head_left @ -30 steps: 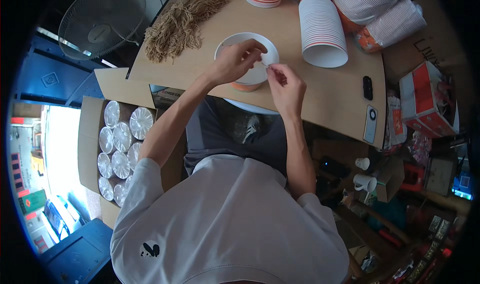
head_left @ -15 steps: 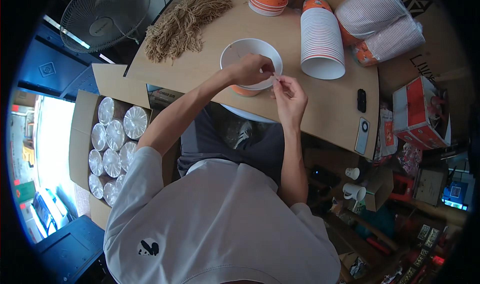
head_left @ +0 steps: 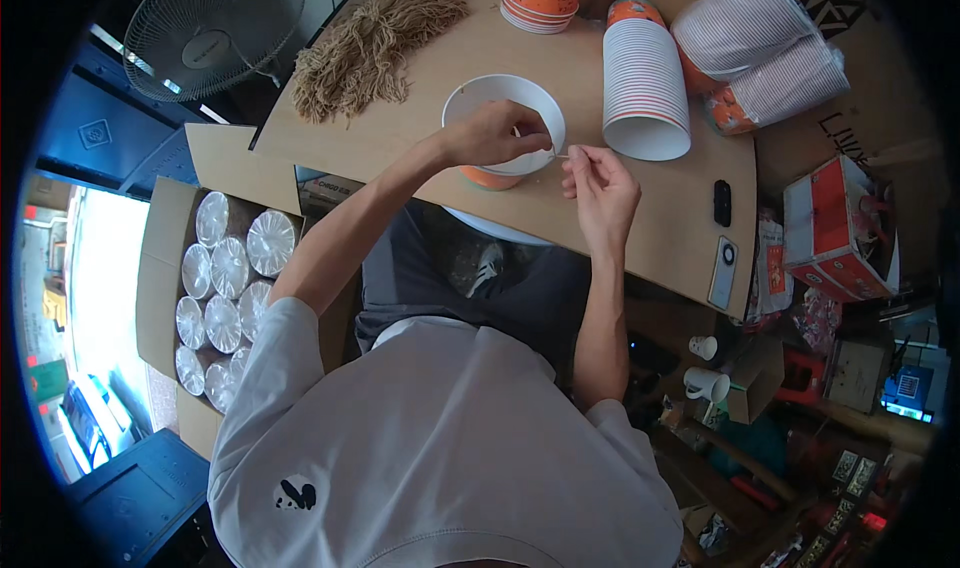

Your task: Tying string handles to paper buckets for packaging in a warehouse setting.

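Note:
Both hands meet over the near right rim of a white paper bucket (head_left: 478,96), orange on its outside. My left hand (head_left: 497,133) is bent over the opening, its fingertips pinched together. My right hand (head_left: 606,194) is just right of the bucket, thumb and forefinger pressed together. A thin, pale strand (head_left: 560,156) stretches between the two sets of fingertips; it is too small to make out exactly. The bucket's inside is partly hidden by my left hand. Behind it on the left lies a heap of tan, stringy strands (head_left: 375,48).
Stacked orange buckets (head_left: 540,3) stand at the table's back. A long stack of paper buckets (head_left: 646,83) lies to the right, beside bagged stacks (head_left: 745,23). A phone (head_left: 723,271) and a black object (head_left: 722,203) lie rightward. A carton of wrapped cups (head_left: 228,268) is left.
My right hand has moved to the right, away from my left, and the strand between them now shows longer. My left hand has shifted slightly left.

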### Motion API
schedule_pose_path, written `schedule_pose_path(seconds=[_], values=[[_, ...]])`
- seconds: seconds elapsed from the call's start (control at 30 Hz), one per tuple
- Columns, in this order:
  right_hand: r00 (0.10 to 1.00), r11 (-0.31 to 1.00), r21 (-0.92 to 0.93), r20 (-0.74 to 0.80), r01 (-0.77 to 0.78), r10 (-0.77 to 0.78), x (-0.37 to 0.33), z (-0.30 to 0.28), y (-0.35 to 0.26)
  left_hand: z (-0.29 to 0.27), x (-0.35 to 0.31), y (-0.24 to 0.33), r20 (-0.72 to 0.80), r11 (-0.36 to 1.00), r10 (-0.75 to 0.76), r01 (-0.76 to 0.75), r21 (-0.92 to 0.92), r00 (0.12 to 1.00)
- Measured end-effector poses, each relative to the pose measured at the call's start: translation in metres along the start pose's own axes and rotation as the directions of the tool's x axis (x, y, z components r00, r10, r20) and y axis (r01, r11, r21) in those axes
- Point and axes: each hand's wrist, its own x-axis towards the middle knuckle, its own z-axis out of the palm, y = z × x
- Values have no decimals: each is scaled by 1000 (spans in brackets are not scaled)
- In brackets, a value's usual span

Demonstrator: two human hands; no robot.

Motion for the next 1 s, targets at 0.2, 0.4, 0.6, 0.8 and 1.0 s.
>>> schedule_pose_path(seconds=[0.2,0.4,0.6,0.8,1.0], values=[[982,949,-257,74,185,-171,15,0,-12,11,-1,-1,-24,997,-22,21,-73,999],[987,1000,-20,160,-3,6,32,5,-12,16,-4,-5,-17,992,6,-8,-130,1000],[972,988,150,233,-28,-8,39,4,-1,19,-5,-13,-37,980,-16,8,-198,999],[995,998,10,77,70,-70,36,16,10,16,-7,-10,-106,990,-112,101,-101,988],[938,899,-321,-78,297,-338,7,23,16,7,-6,-3,-102,965,-257,261,22,961]])
